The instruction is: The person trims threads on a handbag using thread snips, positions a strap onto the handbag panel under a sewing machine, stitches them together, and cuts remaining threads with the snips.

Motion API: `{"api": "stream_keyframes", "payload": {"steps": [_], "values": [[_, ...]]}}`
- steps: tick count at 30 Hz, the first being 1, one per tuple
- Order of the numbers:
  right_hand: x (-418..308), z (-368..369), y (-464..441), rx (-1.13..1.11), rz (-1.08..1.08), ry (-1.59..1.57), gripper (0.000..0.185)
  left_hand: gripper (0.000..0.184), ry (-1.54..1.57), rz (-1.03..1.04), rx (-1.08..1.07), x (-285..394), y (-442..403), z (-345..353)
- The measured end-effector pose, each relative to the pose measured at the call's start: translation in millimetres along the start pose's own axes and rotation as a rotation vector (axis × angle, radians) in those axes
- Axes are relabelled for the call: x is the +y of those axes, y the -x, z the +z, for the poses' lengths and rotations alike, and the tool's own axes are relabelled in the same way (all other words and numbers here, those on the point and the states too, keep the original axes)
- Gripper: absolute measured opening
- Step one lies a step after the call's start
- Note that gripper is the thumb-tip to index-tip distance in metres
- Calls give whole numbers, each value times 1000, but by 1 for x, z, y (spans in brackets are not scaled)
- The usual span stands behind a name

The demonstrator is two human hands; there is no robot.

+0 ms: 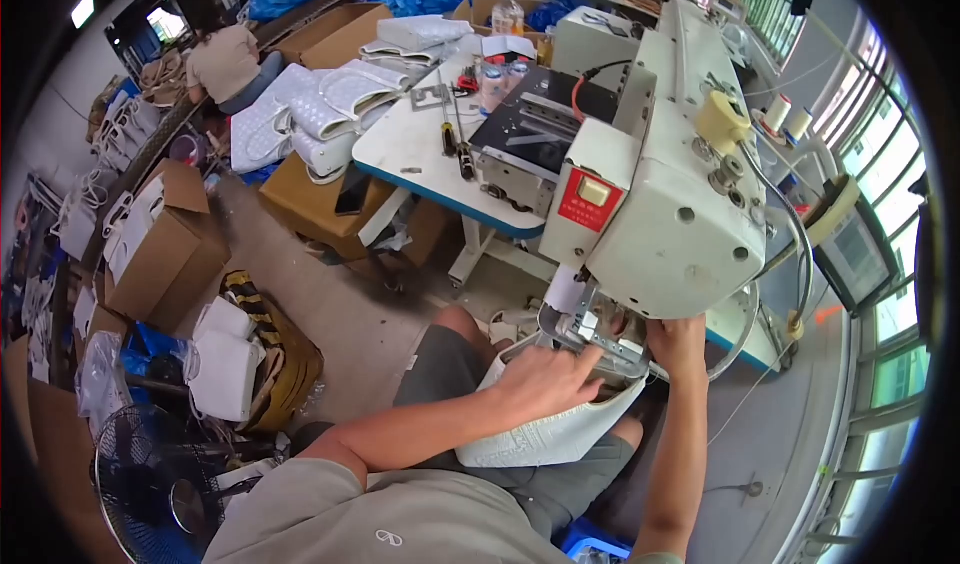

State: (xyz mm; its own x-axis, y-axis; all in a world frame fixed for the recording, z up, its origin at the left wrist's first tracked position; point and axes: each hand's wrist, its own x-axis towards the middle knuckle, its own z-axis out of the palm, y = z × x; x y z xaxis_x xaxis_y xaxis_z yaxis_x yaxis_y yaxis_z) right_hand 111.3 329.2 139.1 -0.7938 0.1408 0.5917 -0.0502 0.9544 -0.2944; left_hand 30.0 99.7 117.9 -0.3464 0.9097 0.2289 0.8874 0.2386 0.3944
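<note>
A white textured bag rests across my lap, its upper edge under the head of a large sewing machine. My left hand lies over the bag's upper edge, fingers stretched toward the metal clamp frame below the needle area. Nothing shows gripped in that hand. On the other side of the clamp, my right hand is raised close under the machine head. Its fingers are mostly hidden there, so whether they hold anything cannot be seen.
A white worktable carries screwdrivers, bottles and a stack of white bags. Cardboard boxes and a fan stand at left. A person sits farther back. Barred windows and a screen are at right.
</note>
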Motion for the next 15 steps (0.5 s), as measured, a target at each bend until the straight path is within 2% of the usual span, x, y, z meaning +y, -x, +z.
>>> {"api": "stream_keyframes", "payload": {"steps": [7, 10, 12, 14, 15], "values": [[-7, -10, -1, 20, 91, -125, 27, 36, -56, -11, 13, 10, -5, 9], [-3, -4, -2, -33, 101, -114, 25, 32, -58, -26, 69, 8, -6, 13], [2, 1, 1, -56, 92, -49, 28, 30, -39, -51, 8, 11, -6, 4], [-27, -9, 3, 22, 82, 44, 22, 31, -15, -52, -2, 10, -5, 1], [-55, -20, 3, 194, 316, -75, 19, 32, 13, -62, -19, 8, -5, 0]]}}
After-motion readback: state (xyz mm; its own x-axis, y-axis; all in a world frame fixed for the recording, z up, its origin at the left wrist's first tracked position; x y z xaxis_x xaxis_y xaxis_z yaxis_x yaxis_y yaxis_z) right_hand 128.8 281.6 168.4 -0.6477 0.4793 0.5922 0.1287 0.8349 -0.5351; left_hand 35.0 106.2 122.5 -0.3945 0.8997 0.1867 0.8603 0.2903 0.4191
